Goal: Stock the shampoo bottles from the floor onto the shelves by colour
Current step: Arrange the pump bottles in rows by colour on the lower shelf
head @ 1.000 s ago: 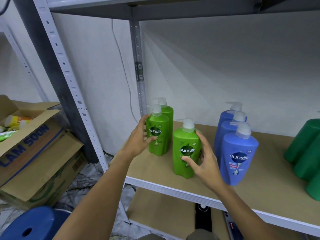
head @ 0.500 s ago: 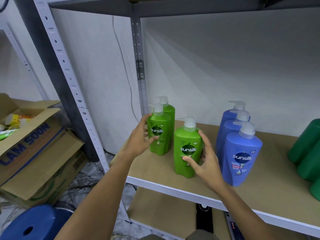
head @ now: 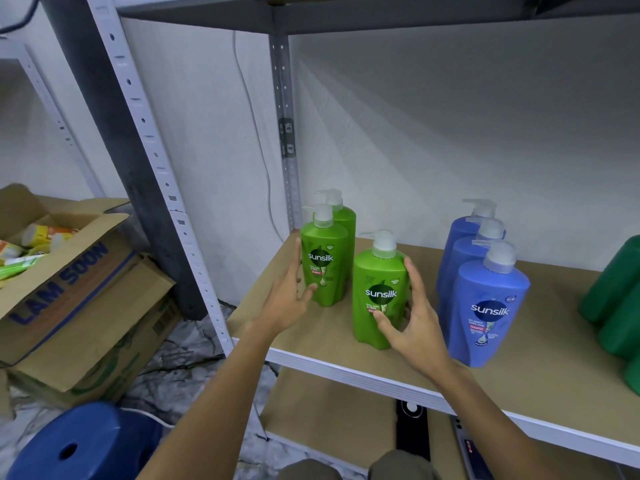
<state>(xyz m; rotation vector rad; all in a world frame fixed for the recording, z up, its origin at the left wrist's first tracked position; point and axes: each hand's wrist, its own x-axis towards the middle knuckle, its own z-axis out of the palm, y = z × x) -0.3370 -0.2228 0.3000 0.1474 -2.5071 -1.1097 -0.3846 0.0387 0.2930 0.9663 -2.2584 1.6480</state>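
Three green Sunsilk pump bottles stand at the left end of the shelf board (head: 540,368). My left hand (head: 289,299) holds the middle green bottle (head: 323,263), fingers along its left side and thumb on its front. Behind it stands the back green bottle (head: 343,216). My right hand (head: 414,323) grips the front green bottle (head: 377,292), thumb on the label and fingers round its right side. Both bottles stand upright on the board. Three blue Sunsilk bottles (head: 488,306) stand in a row just right of my right hand.
Dark green containers (head: 616,292) lie at the shelf's right edge. A perforated steel upright (head: 152,147) stands at the left. On the floor are open cardboard boxes (head: 69,289) with goods and a blue stool (head: 79,445). A lower shelf (head: 329,407) shows underneath.
Both hands stay on the same two green bottles. Only the view has shifted slightly; no bottle has visibly moved on the shelf.
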